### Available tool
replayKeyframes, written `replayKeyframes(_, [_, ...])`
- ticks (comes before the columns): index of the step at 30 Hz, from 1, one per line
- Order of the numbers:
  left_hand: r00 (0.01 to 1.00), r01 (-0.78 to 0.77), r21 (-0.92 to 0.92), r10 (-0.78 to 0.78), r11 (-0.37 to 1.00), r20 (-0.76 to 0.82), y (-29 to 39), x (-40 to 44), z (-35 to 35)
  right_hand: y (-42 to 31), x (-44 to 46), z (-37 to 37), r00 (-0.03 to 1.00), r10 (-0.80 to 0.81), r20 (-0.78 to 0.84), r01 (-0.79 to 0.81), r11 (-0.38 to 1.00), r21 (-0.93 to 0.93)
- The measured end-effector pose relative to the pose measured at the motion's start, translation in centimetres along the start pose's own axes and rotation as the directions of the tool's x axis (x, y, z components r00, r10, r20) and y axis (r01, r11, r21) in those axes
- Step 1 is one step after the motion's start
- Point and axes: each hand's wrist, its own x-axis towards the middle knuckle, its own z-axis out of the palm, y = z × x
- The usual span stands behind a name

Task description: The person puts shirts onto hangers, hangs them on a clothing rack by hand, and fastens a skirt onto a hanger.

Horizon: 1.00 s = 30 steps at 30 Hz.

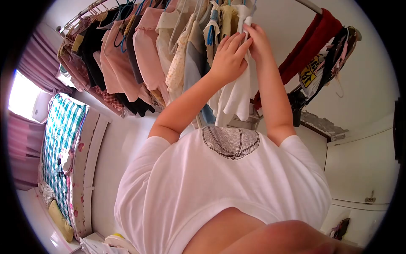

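A white garment (239,95) hangs from the rail among other clothes, its long sleeves or hem hanging down. My right hand (258,41) is closed on its upper edge, near a white hanger or collar part, with the fingertips bent over the cloth. Just left of it and lower, my left hand (230,58) has its back toward me. Its fingers curl onto the same garment, the thumb below them; what lies under the fingertips is partly hidden. Beside my left hand hang a grey-blue garment (193,63) and a cream patterned one (176,71).
Pink tops (149,53) and dark clothes (91,55) crowd the curved metal rail (82,13) at left. A dark red cloth (311,46) and bags hang at right. A bed with a checked cover (59,127) stands at left, a white cabinet (359,169) at right.
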Motion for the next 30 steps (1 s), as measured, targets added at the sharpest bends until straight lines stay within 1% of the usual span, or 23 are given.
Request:
replayKeyframes(2, [1.0, 0.012, 0.0, -0.012, 1.0, 0.009, -0.3, -0.1, 0.0, 0.2, -0.6, -0.1, 0.999, 0.013, 0.045, -0.013, 1.0, -0.002])
replayKeyframes(5, [0.999, 0.021, 0.015, -0.021, 1.0, 0.024, -0.4, -0.6, 0.3, 0.3, -2.0, 0.4, 1.0, -0.026, -0.007, 0.026, 1.0, 0.015])
replayKeyframes(8, [0.999, 0.021, 0.032, -0.023, 0.999, 0.033, -0.1, -1.2, 0.4, 0.7, -3.5, 0.6, 0.993, -0.089, -0.079, 0.081, 0.991, -0.103])
replayKeyframes(11, [1.0, 0.02, 0.035, -0.021, 0.999, 0.022, 0.3, -2.0, 0.7, 2.8, -4.9, 0.1, 0.984, -0.175, -0.032, 0.172, 0.981, -0.088])
replayKeyframes(12, [0.999, 0.022, 0.037, -0.023, 0.999, 0.023, 0.5, -2.2, 0.6, 3.5, -5.3, -0.4, 0.985, -0.172, -0.008, 0.169, 0.975, -0.144])
replayKeyframes(15, [0.996, 0.044, 0.02, -0.046, 0.999, 0.071, 1.2, -3.4, 0.4, 4.0, -8.2, 0.7, 0.959, -0.282, -0.007, 0.273, 0.933, -0.233])
replayKeyframes(16, [0.994, 0.056, 0.006, -0.056, 0.998, 0.094, 1.4, -4.0, 0.3, 3.9, -8.4, 0.7, 0.966, -0.257, 0.02, 0.253, 0.934, -0.252])
replayKeyframes(18, [0.983, 0.074, 0.006, -0.074, 0.997, 0.169, 1.1, -4.7, 0.4, 5.2, -9.8, 0.5, 0.954, -0.298, 0.037, 0.295, 0.909, -0.295])
replayKeyframes(19, [0.983, 0.068, -0.008, -0.066, 0.998, 0.174, 1.1, -5.1, 0.3, 5.6, -10.7, 0.7, 0.947, -0.317, 0.048, 0.315, 0.895, -0.315])
replayKeyframes(20, [0.983, 0.063, -0.02, -0.058, 0.998, 0.177, 1.3, -5.5, 0.2, 5.5, -11.4, 1.0, 0.958, -0.284, 0.044, 0.282, 0.903, -0.323])
replayKeyframes(22, [0.985, 0.045, -0.018, -0.041, 0.999, 0.17, 1.5, -6.4, 0.3, 6.4, -12.3, 0.9, 0.96, -0.28, 0.03, 0.276, 0.911, -0.306])
replayKeyframes(23, [0.981, 0.063, -0.008, -0.061, 0.998, 0.182, 1.6, -6.8, 0.4, 7.1, -12.6, 0.7, 0.96, -0.279, 0.024, 0.273, 0.915, -0.298])
replayKeyframes(24, [0.978, 0.08, 0.004, -0.08, 0.997, 0.193, 1.7, -7.3, 0.5, 8.0, -12.9, 0.2, 0.961, -0.27, 0.05, 0.272, 0.907, -0.322])
replayKeyframes(26, [0.972, 0.111, 0.005, -0.11, 0.994, 0.207, 1.9, -8.2, 0.5, 8.3, -14.0, 0.5, 0.963, -0.267, 0.044, 0.264, 0.891, -0.369])
replayKeyframes(27, [0.968, 0.114, 0.02, -0.116, 0.993, 0.221, 2.1, -9.0, 0.5, 8.4, -14.7, 0.5, 0.962, -0.27, 0.042, 0.264, 0.88, -0.394])
replayKeyframes(29, [0.967, 0.106, 0.034, -0.111, 0.994, 0.231, 2.1, -10.1, 1.1, 10.0, -15.4, -0.3, 0.952, -0.291, 0.09, 0.303, 0.875, -0.377])
replayKeyframes(30, [0.963, 0.11, 0.059, -0.121, 0.992, 0.242, 2.1, -10.7, 1.1, 10.5, -15.5, -0.9, 0.952, -0.292, 0.088, 0.303, 0.868, -0.393])
